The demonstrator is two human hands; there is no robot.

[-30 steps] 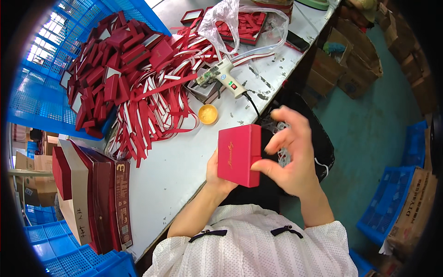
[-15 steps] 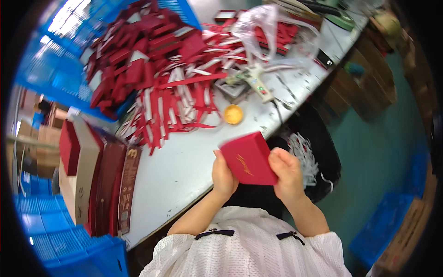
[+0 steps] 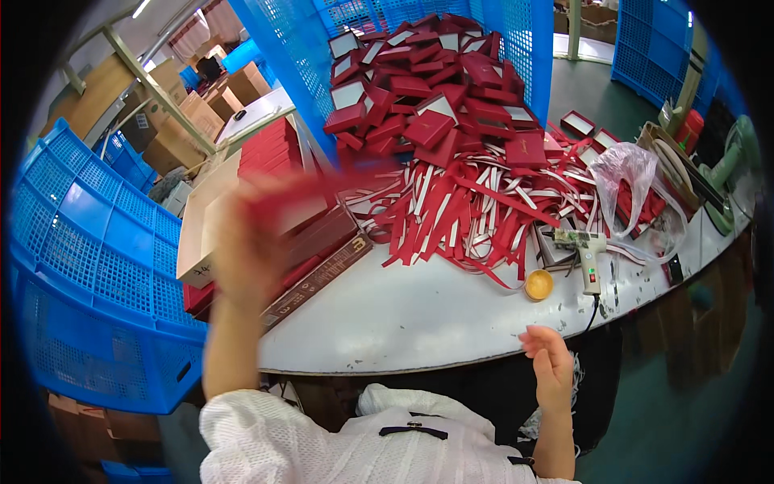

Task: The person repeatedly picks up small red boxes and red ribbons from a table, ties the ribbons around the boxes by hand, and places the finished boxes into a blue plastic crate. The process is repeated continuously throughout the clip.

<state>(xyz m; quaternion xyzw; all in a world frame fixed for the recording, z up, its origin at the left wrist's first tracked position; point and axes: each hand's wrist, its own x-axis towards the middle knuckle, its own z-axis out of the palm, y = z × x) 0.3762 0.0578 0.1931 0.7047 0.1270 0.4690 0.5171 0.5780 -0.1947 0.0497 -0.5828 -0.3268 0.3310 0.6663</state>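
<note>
My left hand [image 3: 242,246], smeared by motion, grips a red box [image 3: 278,198] above an open beige carton [image 3: 196,242] that has rows of red boxes [image 3: 274,152] in it. The held box is blurred too, so its face cannot be read. Lower down, past the table's front edge, my right hand [image 3: 551,363] is raised with loosely bent fingers apart and nothing in them. Nearest to it on the white table [image 3: 419,310] are a small yellow round dish [image 3: 538,285] and a white glue gun [image 3: 591,262] with a cord.
Red and white ribbon strips [image 3: 451,214] cover the table's middle. Behind them, many red boxes [image 3: 435,89] spill from a blue crate [image 3: 532,48]. Stacked blue crates [image 3: 105,282] stand at the left. A clear plastic bag [image 3: 625,169] lies at the right.
My view has turned left. The red box, held in both hands before, is now in my left hand, over the carton at the left. My right hand has let go of it.
</note>
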